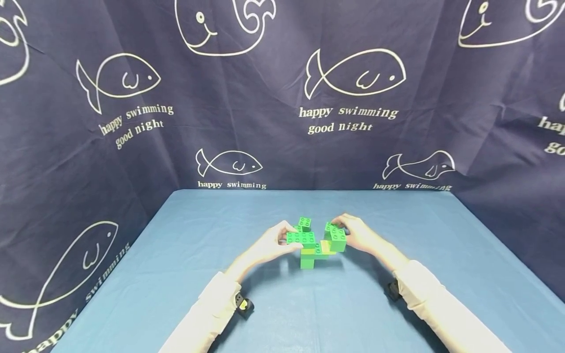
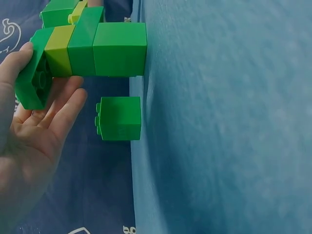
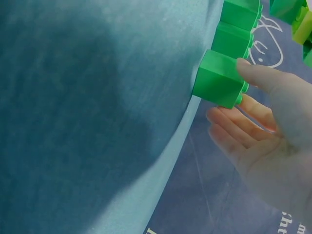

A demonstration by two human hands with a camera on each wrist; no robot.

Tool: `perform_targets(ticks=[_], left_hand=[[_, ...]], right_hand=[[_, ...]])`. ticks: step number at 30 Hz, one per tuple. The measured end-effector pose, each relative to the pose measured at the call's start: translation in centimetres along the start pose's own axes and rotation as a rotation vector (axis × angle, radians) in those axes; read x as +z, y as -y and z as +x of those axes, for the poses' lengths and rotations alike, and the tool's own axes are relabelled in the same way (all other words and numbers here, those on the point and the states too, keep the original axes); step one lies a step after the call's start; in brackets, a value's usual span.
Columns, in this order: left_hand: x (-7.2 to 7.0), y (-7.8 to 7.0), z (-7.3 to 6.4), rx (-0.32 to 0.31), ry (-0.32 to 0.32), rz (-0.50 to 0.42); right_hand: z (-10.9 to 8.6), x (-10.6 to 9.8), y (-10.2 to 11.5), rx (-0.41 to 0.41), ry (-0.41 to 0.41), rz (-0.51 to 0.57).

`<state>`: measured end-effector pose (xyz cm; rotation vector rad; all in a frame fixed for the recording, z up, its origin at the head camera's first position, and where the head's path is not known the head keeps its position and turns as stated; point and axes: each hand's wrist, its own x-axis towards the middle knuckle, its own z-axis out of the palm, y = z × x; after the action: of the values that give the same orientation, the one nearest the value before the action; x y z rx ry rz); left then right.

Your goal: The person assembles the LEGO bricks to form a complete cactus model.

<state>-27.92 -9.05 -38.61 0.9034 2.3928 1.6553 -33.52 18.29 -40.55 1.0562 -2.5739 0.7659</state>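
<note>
In the head view a build of green and yellow-green toy building bricks stands on the table, a green block [image 1: 307, 262] at its base. At its upper left, my left hand [image 1: 274, 241] pinches a studded green brick [image 1: 301, 238] between thumb and fingers. The left wrist view has this brick tilted over a yellow-green brick [image 2: 59, 50] in the stack. My right hand [image 1: 356, 234] holds a green block [image 3: 218, 79] on the right, thumb against one side and a finger near its studs. More green blocks [image 3: 233, 39] line up beyond it. Behind the build is a small green block [image 1: 305, 223].
A blue cloth [image 1: 282, 314] covers the table. Dark blue curtains [image 1: 282, 137] with white fish drawings and lettering hang behind and at the sides. A small black device [image 1: 244, 305] sits at the left sleeve, another [image 1: 393, 290] at the right.
</note>
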Motion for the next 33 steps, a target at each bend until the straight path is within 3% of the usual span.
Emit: perform_targets(ticks=[24, 33], left_hand=[[0.08, 0.20, 0.11, -0.041, 0.014, -0.003], [0.08, 0.54, 0.19, -0.041, 0.009, -0.004]], right_hand=[[0.05, 0.28, -0.31, 0.002, -0.004, 0.025], [0.02, 0.23, -0.21, 0.069, 0.018, 0.033]])
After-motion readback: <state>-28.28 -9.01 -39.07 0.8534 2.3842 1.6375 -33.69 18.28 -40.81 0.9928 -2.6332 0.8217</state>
